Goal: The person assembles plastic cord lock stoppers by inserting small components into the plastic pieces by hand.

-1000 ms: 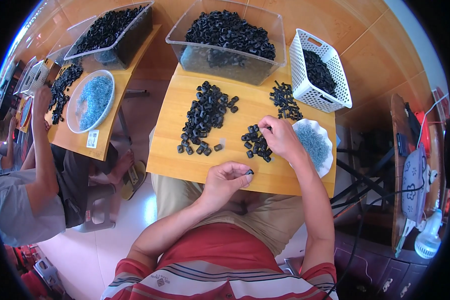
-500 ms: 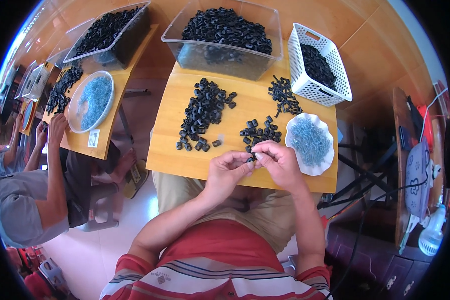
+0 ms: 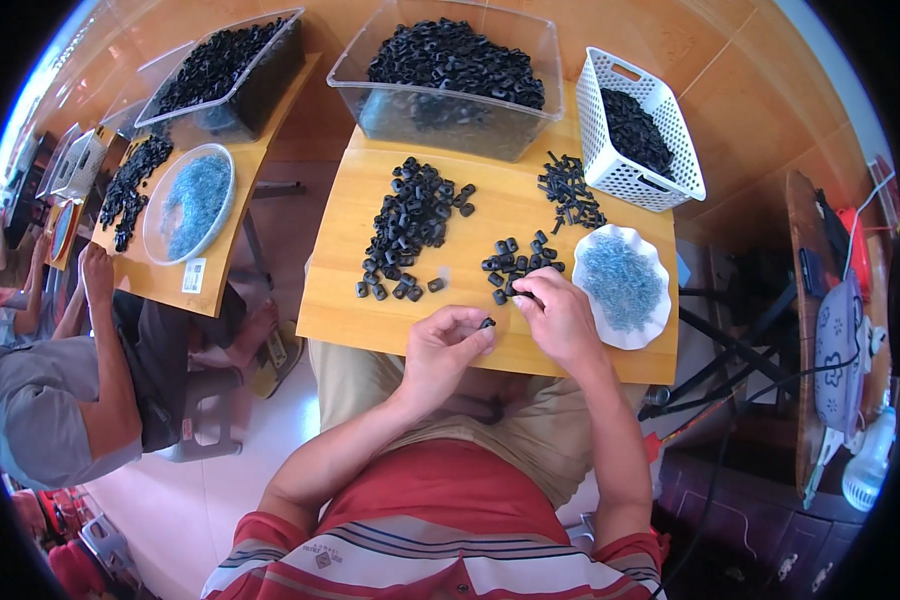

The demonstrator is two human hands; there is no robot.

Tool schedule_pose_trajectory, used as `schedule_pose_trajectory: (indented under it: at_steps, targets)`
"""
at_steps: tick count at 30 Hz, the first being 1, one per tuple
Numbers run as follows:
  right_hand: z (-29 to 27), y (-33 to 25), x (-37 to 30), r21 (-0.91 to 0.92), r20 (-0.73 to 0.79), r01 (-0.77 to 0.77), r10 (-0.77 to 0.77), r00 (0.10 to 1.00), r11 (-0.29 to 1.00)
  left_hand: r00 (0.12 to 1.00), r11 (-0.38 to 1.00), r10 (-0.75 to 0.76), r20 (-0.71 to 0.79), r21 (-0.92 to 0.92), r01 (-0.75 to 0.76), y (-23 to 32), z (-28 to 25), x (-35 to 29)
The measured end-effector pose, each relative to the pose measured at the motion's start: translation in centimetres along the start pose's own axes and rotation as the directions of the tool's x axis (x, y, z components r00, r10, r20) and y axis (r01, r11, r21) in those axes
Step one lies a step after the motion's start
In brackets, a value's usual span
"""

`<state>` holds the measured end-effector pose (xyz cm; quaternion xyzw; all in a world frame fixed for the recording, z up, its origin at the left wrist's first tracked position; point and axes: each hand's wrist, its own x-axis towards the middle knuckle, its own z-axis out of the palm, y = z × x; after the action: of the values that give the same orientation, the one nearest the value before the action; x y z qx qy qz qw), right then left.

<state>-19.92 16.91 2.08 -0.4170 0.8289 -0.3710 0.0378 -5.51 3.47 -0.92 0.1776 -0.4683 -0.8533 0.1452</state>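
Observation:
Pinched between thumb and forefinger of my left hand [image 3: 442, 352] is a small black plastic part [image 3: 487, 323], held above the table's front edge. My right hand [image 3: 560, 318] has its fingertips closed on a dark plastic piece [image 3: 523, 294], partly hidden by the fingers. They are at the near edge of a small group of black barrel-shaped parts [image 3: 510, 262]. A bigger heap of similar parts [image 3: 405, 215] lies further left. Thin black stem-like pieces [image 3: 570, 190] are spread at the back right. Beside my right hand, a white wavy-rimmed plate [image 3: 650, 333] holds tiny bluish, spring-like pieces [image 3: 620, 280].
A clear bin [image 3: 440, 112] of black parts stands at the table's back, with a white perforated basket [image 3: 685, 185] to its right. At left, another person [image 3: 60, 400] sits at a separate table [image 3: 220, 270] with a similar bin and plate. A small fan [image 3: 867, 465] is far right.
My hands, together over the table's front edge before, have moved apart. The right went up to the small group of black parts; the left drew slightly left, keeping a small black part.

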Motion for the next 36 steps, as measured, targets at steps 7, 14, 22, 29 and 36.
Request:
schedule_pose_trajectory:
  at_steps: [7,14,22,29,36]
  targets:
    - [0.1,-1.8,1.6,-0.082,0.056,-0.015,0.019,0.998,0.997,0.998,0.996,0.068,0.007,0.062,-0.069,0.1,-1.1,-1.5]
    - [2.4,-3.9,3.3,-0.093,0.129,0.167,-0.154,0.980,0.982,0.991,0.989,0.131,-0.039,0.077,-0.128,-0.2,-2.2,-2.9]
    - [5.4,-7.3,5.1,-0.124,0.333,0.259,-0.206,0.920,0.958,0.993,0.988,0.101,-0.057,0.124,-0.094,0.3,-3.9,-4.4]
    - [5.6,-7.1,5.9,-0.168,0.450,0.282,-0.181,0.874,0.945,0.972,0.966,0.216,-0.093,0.162,-0.200,0.5,-5.1,-4.9]
    - [7.2,-8.7,7.2,-0.165,0.393,0.279,-0.197,0.898,0.946,0.977,0.977,0.189,-0.098,0.122,-0.176,0.7,-5.7,-5.1]
